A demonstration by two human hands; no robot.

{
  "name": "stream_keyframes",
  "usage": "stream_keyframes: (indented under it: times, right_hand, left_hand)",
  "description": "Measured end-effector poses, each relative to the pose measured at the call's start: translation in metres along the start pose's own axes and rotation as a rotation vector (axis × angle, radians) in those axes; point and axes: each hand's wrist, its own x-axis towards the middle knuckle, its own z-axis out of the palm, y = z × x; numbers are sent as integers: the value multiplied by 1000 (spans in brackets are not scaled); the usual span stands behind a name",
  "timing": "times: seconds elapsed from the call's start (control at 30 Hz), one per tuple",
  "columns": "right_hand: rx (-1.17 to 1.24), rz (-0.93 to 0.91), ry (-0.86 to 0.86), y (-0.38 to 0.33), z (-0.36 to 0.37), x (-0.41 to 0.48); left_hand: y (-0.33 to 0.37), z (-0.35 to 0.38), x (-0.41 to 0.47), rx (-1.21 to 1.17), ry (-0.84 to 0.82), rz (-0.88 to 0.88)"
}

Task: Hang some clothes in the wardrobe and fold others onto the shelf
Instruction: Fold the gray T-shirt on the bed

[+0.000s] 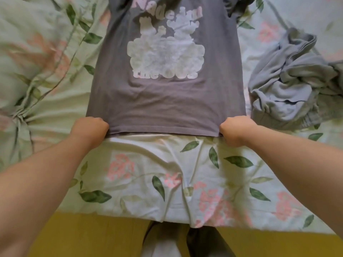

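Bed sheet (167,173) carries the T-shirt (167,101), laid flat print-up, long axis running straight away from the person, collar at the far end. Crumpled grey garment (289,86) lies beside it on the right. Left hand (91,128) and right hand (235,130) each fist a near hem corner, equally close. Likely next: carry hem forward along that axis.

Grey-purple T-shirt (167,104) — spread flat on bed (148,164), print side up, white puffy graphic and lettering, hem toward bed's near edge. Hem corners gripped by left hand (91,128) and right hand (235,130). Pale grey garment (289,82) — crumpled heap just right of T-shirt.
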Motion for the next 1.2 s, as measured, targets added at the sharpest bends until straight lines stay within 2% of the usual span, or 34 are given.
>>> stream_keyframes:
  times: [0.1, 0.23, 0.5, 0.73, 1.03, 1.2]
  right_hand:
    - [20, -2, -8, -3, -1, -9]
    - [24, -24, -56, -6, -6, -35]
    - [40, -77, -221, -27, 12, -89]
    - [67, -157, -403, -70, 55, -119]
    - [2, -249, -565, -100, 97, -124]
    - [-18, -237, -622, -108, 103, -119]
  left_hand:
    - [6, 1, -10, -13, -7, 2]
    - [6, -1, -39, -110, -104, 48]
    - [17, 14, -102, -178, -247, 130]
    - [45, 49, -149, -170, -376, 228]
    - [76, 83, -176, -159, -453, 270]
    - [86, 92, -176, -152, -514, 285]
